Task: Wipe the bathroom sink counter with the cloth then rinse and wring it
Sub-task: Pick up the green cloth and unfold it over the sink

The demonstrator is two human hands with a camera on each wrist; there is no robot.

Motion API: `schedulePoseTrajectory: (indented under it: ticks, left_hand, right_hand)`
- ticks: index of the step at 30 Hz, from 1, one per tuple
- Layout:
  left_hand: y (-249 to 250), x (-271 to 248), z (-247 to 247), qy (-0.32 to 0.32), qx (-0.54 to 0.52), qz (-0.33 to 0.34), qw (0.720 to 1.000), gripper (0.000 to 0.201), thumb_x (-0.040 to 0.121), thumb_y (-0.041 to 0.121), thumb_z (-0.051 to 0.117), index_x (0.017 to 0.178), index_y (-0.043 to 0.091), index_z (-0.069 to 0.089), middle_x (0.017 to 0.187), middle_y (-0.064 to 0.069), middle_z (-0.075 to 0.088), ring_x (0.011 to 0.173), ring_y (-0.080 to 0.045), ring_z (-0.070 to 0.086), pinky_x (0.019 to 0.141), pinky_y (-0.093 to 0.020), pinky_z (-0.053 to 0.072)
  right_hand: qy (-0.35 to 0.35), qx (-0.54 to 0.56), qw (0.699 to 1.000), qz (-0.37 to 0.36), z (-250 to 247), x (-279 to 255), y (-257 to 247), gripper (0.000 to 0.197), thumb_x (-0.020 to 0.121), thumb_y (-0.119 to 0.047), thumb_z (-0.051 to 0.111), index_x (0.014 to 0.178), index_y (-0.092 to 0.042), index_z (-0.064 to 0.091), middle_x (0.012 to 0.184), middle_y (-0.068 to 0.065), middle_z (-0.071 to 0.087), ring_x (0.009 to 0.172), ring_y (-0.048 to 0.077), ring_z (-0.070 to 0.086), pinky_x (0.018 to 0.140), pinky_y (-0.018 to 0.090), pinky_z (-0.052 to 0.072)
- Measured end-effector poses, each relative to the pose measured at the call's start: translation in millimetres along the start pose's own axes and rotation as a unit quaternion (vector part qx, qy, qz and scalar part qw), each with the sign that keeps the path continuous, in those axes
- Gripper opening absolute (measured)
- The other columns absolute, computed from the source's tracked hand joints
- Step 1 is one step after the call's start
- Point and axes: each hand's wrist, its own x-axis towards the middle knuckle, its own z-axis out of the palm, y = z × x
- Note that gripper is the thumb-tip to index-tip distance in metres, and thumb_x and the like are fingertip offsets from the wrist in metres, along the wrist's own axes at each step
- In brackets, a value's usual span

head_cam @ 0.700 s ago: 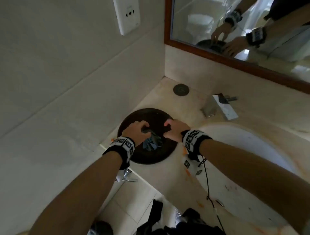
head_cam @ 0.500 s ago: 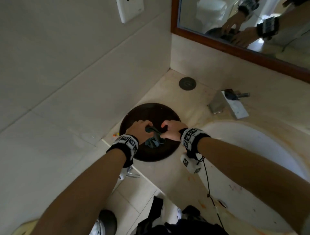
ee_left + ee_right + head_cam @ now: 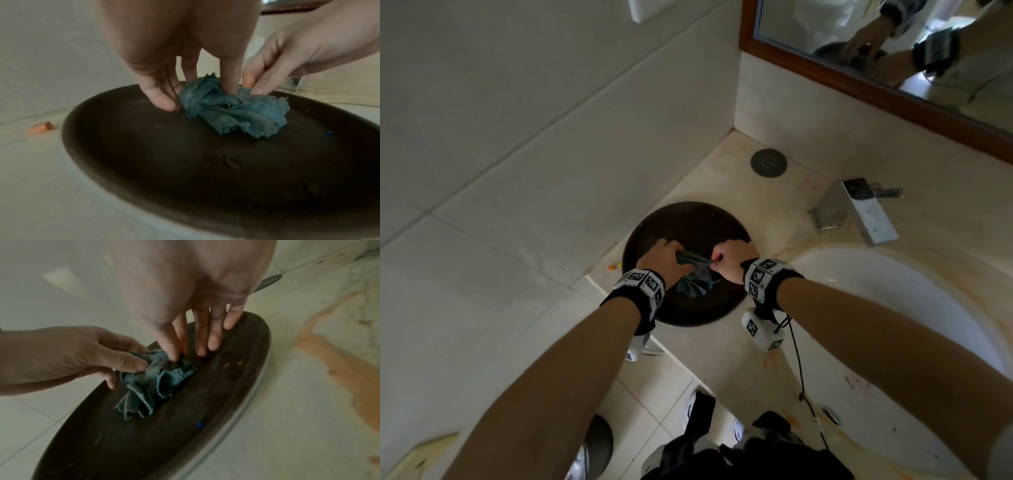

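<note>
A crumpled blue cloth [image 3: 697, 277] [image 3: 234, 112] [image 3: 152, 382] hangs over a dark round tray [image 3: 688, 212] [image 3: 185, 170] [image 3: 216, 402] on the beige sink counter [image 3: 784, 205]. My left hand [image 3: 662, 257] [image 3: 164, 91] [image 3: 123, 360] pinches the cloth's left end. My right hand [image 3: 731, 257] [image 3: 179, 353] [image 3: 255, 87] pinches its right end between thumb and forefinger, the other fingers straight and wet. The cloth's loose folds droop toward the tray. The white sink basin [image 3: 893, 308] lies to the right.
A chrome faucet [image 3: 859, 212] stands behind the basin, a round grey cap [image 3: 769, 162] near the corner. A small orange piece [image 3: 41, 128] lies on the counter left of the tray. Tiled wall on the left, framed mirror [image 3: 893, 68] behind. Orange stains mark the counter [image 3: 329, 344].
Both hands still hold the cloth over the tray; they have drawn slightly apart, stretching the cloth between them. The head view has tilted down a little.
</note>
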Motion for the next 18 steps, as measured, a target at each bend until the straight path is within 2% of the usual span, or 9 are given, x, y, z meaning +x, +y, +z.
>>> schedulePoseTrajectory:
  ticks: [4,9,13,15,18]
  left_hand:
    - [4,0,-9,0.001,0.02,0.012,1.0,0.041,0.086,0.049,0.059,0.118,0.023,0.059,0.118,-0.006,0.052,0.107,-0.026,0.055,0.09,-0.038,0.046]
    - [15,-4,-22,0.004,0.02,0.059,0.998,0.033,0.087,0.049,0.058,0.104,0.021,0.06,0.103,-0.003,0.053,0.098,-0.024,0.055,0.084,-0.036,0.044]
    - [32,-11,-31,0.018,-0.033,0.081,0.996,0.027,0.085,0.043,0.062,0.094,0.019,0.055,0.09,-0.003,0.059,0.088,-0.025,0.059,0.072,-0.034,0.042]
    - [39,-15,-35,0.021,-0.053,0.089,0.994,0.025,0.084,0.041,0.064,0.093,0.02,0.052,0.088,-0.003,0.061,0.085,-0.025,0.061,0.072,-0.033,0.043]
    - [47,-18,-38,0.017,-0.091,0.102,0.99,0.026,0.082,0.036,0.067,0.093,0.02,0.048,0.09,-0.004,0.063,0.086,-0.026,0.061,0.075,-0.034,0.045]
  right_hand:
    - [0.019,0.08,0.996,0.035,-6,-2,4,0.022,0.091,-0.039,0.056,0.107,-0.024,0.063,0.107,0.002,0.067,0.099,0.024,0.062,0.087,0.034,0.049]
    - [0.069,0.192,0.977,0.071,-25,-10,6,0.015,0.092,-0.029,0.056,0.102,-0.02,0.061,0.1,0.002,0.061,0.094,0.023,0.057,0.077,0.028,0.041]
    - [0.109,0.284,0.948,0.096,-35,-19,6,0.009,0.092,-0.025,0.057,0.094,-0.017,0.056,0.095,0.005,0.058,0.091,0.027,0.057,0.074,0.032,0.041]
    - [0.121,0.319,0.935,0.092,-39,-25,6,0.01,0.093,-0.025,0.055,0.095,-0.016,0.053,0.096,0.006,0.057,0.092,0.028,0.058,0.077,0.036,0.044]
    - [0.145,0.363,0.916,0.092,-44,-39,7,0.011,0.093,-0.025,0.056,0.097,-0.015,0.052,0.097,0.006,0.057,0.087,0.023,0.055,0.077,0.036,0.045]
